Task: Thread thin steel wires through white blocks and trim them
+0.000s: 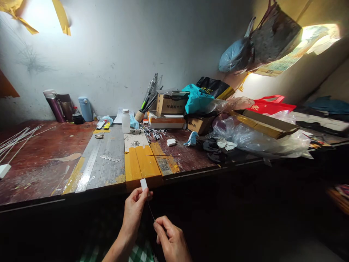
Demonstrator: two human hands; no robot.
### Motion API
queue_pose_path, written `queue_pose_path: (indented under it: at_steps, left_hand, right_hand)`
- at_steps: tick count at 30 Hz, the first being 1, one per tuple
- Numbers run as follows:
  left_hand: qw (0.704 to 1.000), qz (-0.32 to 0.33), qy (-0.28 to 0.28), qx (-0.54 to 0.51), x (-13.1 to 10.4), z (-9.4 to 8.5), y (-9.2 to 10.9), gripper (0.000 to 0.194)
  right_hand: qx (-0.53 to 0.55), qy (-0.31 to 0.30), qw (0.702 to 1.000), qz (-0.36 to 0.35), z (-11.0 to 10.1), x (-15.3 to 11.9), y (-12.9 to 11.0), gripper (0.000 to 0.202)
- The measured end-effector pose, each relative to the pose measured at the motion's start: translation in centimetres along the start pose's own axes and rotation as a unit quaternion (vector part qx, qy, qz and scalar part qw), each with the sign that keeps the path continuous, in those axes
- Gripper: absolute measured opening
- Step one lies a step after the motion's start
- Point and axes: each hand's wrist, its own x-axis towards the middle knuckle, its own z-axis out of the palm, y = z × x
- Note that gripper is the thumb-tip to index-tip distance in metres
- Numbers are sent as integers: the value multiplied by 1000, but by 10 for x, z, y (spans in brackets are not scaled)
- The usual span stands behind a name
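Note:
A small white block is pinched between the thumb and fingers of my left hand, just off the table's front edge. Out of its lower end runs a thin rod, slanting down to the right. My right hand is closed in a pinch on that rod, lower and to the right of my left hand. Beyond my hands, yellow tape covers a strip of the table, with a pile of small metal bits behind it.
A metal ruler lies left of the tape. Thin white rods spread at the far left. A white bottle, a cup of long rods, boxes and plastic bags stand further back. White blocks lie right of centre.

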Motion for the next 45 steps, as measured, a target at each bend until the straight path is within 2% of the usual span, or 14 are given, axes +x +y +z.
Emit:
queue_pose_path:
  at_steps: [10, 19, 22, 26, 30, 33, 36, 42, 45]
  left_hand:
    - [1000, -12, -6, -23, 1, -5, -11, 36]
    - [1000, -25, -12, -9, -2, -7, -13, 34]
    - [1000, -22, -10, -10, -2, -7, -11, 34]
    - [1000, -21, -3, -7, 0, -6, -9, 34]
    - [1000, -22, -4, -10, 0, -6, -7, 33]
    - [1000, -18, -6, -13, -2, -6, -3, 32]
    - [1000, -11, -6, -6, -5, -7, 4, 31]
    - [999, 15, -44, -11, -10, -1, 24, 27]
    - [996, 38, -74, -10, -9, 3, 45, 31]
  right_hand:
    - [11, -26, 999, -18, 4, 16, -7, 30]
    - [36, -54, 997, -35, 6, 33, -12, 38]
    - [44, -54, 997, -32, 4, 32, -13, 36]
    - [23, -40, 999, -16, 2, 27, -12, 13]
    - [16, -42, 999, -7, -3, 24, -9, 22]
    - [36, -84, 996, 16, -8, 20, -7, 25]
    - [31, -90, 995, 8, -13, 14, -4, 25]
    - [-2, -28, 999, -34, -18, -1, -3, 28]
    - [-2, -4, 999, -47, -28, 2, -11, 25]
